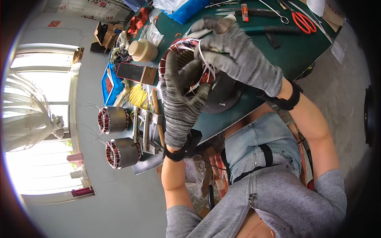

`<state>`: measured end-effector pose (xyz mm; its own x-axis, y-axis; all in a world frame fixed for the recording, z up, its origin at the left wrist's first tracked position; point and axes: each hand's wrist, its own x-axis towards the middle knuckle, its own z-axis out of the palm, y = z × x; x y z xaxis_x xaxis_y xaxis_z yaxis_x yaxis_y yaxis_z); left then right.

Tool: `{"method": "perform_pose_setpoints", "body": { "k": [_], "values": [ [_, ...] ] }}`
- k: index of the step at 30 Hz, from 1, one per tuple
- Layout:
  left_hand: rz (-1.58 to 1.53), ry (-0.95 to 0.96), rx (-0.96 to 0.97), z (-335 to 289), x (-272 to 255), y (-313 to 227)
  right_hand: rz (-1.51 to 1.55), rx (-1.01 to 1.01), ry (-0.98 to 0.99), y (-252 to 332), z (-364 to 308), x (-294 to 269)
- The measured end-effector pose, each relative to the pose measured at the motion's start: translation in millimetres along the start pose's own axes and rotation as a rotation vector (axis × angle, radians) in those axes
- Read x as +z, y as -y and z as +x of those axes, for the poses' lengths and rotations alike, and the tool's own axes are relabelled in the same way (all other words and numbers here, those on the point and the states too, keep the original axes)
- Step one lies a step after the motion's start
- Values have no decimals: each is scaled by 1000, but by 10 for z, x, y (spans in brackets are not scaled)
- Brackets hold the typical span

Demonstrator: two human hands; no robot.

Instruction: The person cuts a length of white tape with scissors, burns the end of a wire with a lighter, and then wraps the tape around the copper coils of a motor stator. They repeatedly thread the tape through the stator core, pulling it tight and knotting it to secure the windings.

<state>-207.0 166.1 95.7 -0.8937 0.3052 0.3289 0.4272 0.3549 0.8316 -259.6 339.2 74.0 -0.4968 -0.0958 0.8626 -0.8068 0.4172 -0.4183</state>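
A motor stator (164, 63) with red-brown copper windings and white lacing sits at the near part of the bench, its round opening facing me. My left hand (178, 109), in a grey striped glove, is closed on its near rim, some fingers reaching inside the bore. My right hand (240, 53), gloved too, is at the far right side of the rim. Its fingers are bent together around a white lead (202, 57) that loops over the windings; the fingertips are partly hidden. Beside the stator lies a dark round base (224, 99).
Two more wound stators (116, 119) (126, 152) stand left by a metal frame (147, 127). Around them are yellow sleeves (138, 96), a phone (130, 72), a cream container (143, 50) and a blue tray (113, 85). Red-handled scissors (303, 22) and a lighter (244, 13) lie far right.
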Motion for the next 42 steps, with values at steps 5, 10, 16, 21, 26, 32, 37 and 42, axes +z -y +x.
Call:
{"method": "perform_pose_setpoints", "body": {
  "k": [5, 10, 16, 21, 26, 32, 37, 42],
  "values": [
    [341, -48, 96, -40, -41, 84, 592, 348, -104, 253, -168, -586],
    [607, -21, 271, 8, -99, 67, 1507, 872, -97, 340, -915, -934],
    [541, 135, 189, 2, -113, 6, 227, 743, 30, 224, -1268, -858],
    [1142, 151, 290, -155, -47, -80, -193, 293, 250, 501, -549, -153],
    [1199, 0, 368, -155, 167, 43, 404, 524, 205, 443, -732, -156],
    [1054, -134, 402, -199, 125, 380, 620, 367, 412, 506, -368, -350],
    [1164, -337, 555, -211, 181, 611, 1857, 818, 230, 421, -419, -78],
    [1001, -416, 584, -199, 309, 565, 2158, 1177, -190, 620, -744, -132]
  ]
}}
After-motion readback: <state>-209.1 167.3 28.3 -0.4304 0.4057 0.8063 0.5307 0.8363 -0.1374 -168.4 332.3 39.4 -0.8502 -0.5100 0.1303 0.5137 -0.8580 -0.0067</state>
